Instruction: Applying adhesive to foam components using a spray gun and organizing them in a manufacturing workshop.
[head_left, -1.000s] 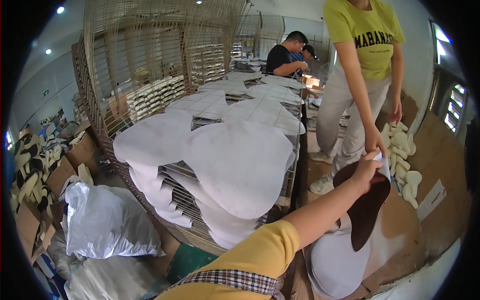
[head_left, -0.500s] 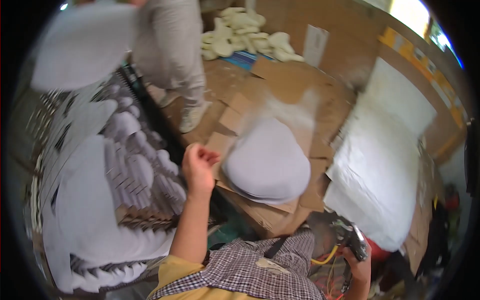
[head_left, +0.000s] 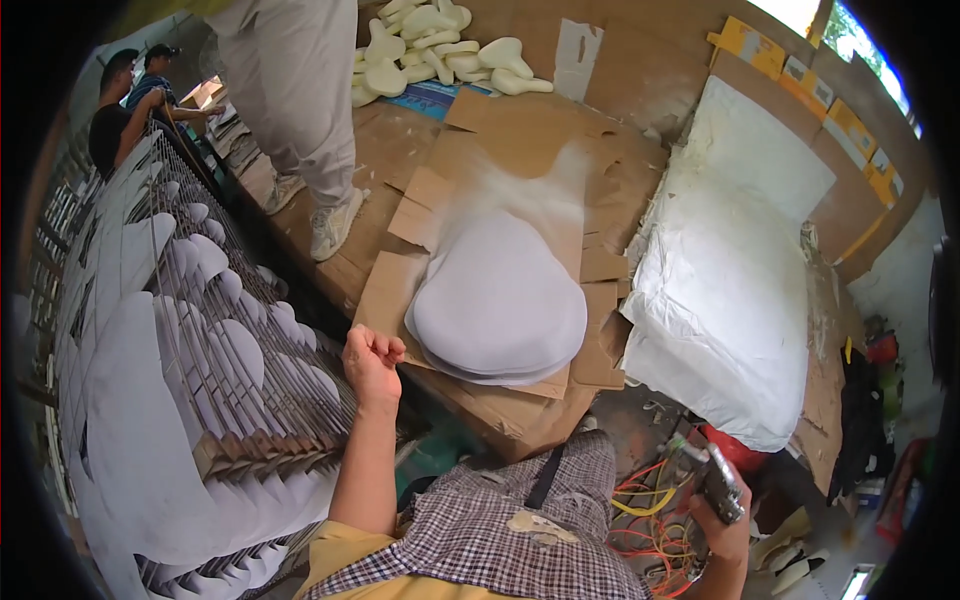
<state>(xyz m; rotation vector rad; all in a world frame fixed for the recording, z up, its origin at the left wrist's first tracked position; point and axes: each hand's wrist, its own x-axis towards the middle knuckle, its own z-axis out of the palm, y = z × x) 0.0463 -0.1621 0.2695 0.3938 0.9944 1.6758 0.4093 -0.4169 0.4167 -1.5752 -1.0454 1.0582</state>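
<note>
My left hand [head_left: 372, 362] is closed in a fist with nothing in it. It hovers at the near left edge of the cardboard sheet [head_left: 520, 130], just left of a stack of white rounded pieces [head_left: 500, 300] lying on the sheet. My right hand [head_left: 728, 512] is low at the right and grips a small metal spray gun [head_left: 712, 478] over a tangle of orange and yellow cables [head_left: 650, 510]. White overspray marks the cardboard beyond the stack.
A wire rack [head_left: 180, 330] full of white rounded pieces fills the left. A white plastic-covered pile [head_left: 730, 290] lies on the right. A person [head_left: 290, 90] stands at the bench's far left corner, and two other people [head_left: 130, 90] work behind. Pale moulded shapes [head_left: 440, 40] are heaped at the back.
The view has swung from the rack down to the cardboard bench. My left arm, stretched out a second ago, is now drawn back with the hand in a fist beside the white stack.
</note>
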